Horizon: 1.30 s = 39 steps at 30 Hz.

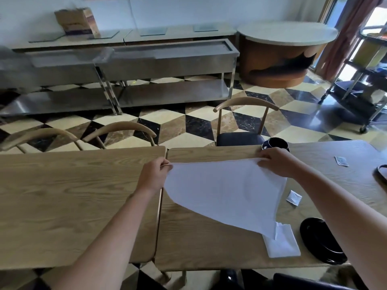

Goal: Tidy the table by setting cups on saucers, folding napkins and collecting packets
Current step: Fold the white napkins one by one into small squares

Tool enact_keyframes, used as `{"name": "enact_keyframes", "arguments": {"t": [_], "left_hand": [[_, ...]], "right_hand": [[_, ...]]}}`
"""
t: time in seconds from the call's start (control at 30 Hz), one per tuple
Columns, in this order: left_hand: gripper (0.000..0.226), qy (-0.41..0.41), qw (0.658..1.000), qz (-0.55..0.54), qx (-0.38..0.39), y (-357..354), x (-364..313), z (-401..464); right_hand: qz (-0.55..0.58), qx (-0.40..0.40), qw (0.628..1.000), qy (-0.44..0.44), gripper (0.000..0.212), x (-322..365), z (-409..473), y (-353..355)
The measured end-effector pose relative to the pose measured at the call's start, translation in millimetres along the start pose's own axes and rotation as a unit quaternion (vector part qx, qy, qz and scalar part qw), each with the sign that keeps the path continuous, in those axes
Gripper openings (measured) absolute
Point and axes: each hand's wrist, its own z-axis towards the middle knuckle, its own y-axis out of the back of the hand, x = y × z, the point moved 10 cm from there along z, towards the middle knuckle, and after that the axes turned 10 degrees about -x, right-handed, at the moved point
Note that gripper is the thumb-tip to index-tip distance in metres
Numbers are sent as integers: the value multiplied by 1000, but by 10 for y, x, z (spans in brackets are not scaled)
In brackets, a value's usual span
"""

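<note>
A large white napkin (226, 191) hangs spread above the wooden table (199, 237), held by its two upper corners. My left hand (154, 174) pinches the left corner and my right hand (276, 162) grips the right corner. The napkin's lowest tip touches a folded white napkin (282, 243) lying near the table's front edge. A black saucer (320, 240) sits to the right of the folded napkin. A dark cup (275, 143) stands at the far edge, partly hidden behind my right hand. Two small packets lie on the table, a white packet (293, 197) and a bluish packet (341, 160).
A second wooden table (73, 201) adjoins on the left with a narrow gap between. Part of another dark dish (382, 172) shows at the right edge. Wooden chairs (245, 122) stand across the tables. Steel counters and a service cart stand farther back.
</note>
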Motion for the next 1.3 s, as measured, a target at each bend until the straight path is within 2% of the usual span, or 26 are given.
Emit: {"name": "enact_keyframes", "arguments": {"t": [0.07, 0.2, 0.3, 0.4, 0.6, 0.73, 0.83, 0.93, 1.03, 1.17, 1.3], "left_hand": [[21, 8, 1000, 8, 2, -38, 67, 79], [17, 35, 999, 11, -7, -116, 111, 337], [8, 41, 998, -10, -36, -133, -37, 670], [12, 17, 995, -16, -97, -56, -331, 1080], [19, -28, 983, -50, -172, 145, -724, 1507], [20, -79, 972, -71, -208, 318, -815, 1494], [19, -102, 958, -60, -260, 427, -627, 1209], [17, -112, 960, -33, -255, 304, -248, 808], [29, -114, 964, -7, -239, 84, 191, 306], [23, -62, 989, 7, -136, -361, 865, -440], [17, -2, 999, 50, -15, -727, 1342, -1052]], "right_hand": [[14, -11, 1000, -18, 13, -132, 141, -41], [46, -35, 997, -58, 25, -347, 462, -71], [56, -68, 994, -69, 20, -365, 760, 75], [79, -123, 987, -60, 16, -318, 1121, 375], [91, -211, 973, -7, 14, -70, 1485, 901], [131, -247, 960, -10, 14, 14, 1455, 1036], [145, -253, 957, -5, 12, 67, 1286, 963], [145, -222, 964, -12, 13, -13, 962, 623], [147, -182, 972, -26, 16, -169, 480, 130], [75, -61, 994, -50, 12, -432, -215, -793], [22, 91, 993, -78, 9, -725, -857, -1605]]}}
